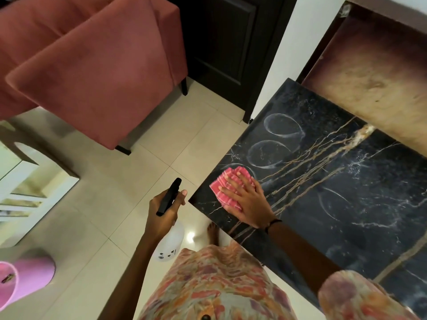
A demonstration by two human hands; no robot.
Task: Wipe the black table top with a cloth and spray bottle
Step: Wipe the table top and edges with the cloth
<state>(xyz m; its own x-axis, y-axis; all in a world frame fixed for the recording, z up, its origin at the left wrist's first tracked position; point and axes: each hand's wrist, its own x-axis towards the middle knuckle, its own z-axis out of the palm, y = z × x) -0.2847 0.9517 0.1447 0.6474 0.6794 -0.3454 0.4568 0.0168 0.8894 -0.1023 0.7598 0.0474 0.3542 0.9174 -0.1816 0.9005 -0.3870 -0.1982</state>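
Right hand (245, 199) presses the pink cloth (227, 188) flat, fingers spread, at the black tabletop's (346, 204) nine-o'clock corner — left hand (165, 209) grips the spray bottle (169, 241) over the floor, fingers curled round its neck.

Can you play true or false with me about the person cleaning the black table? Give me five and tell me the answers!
1. The right hand presses flat on a pink cloth. True.
2. The cloth lies on the floor. False: it is on the black table top.
3. The left hand holds a spray bottle. True.
4. The spray bottle stands on the table. False: it is held over the floor beside it.
5. The table shows ring-shaped marks. True.
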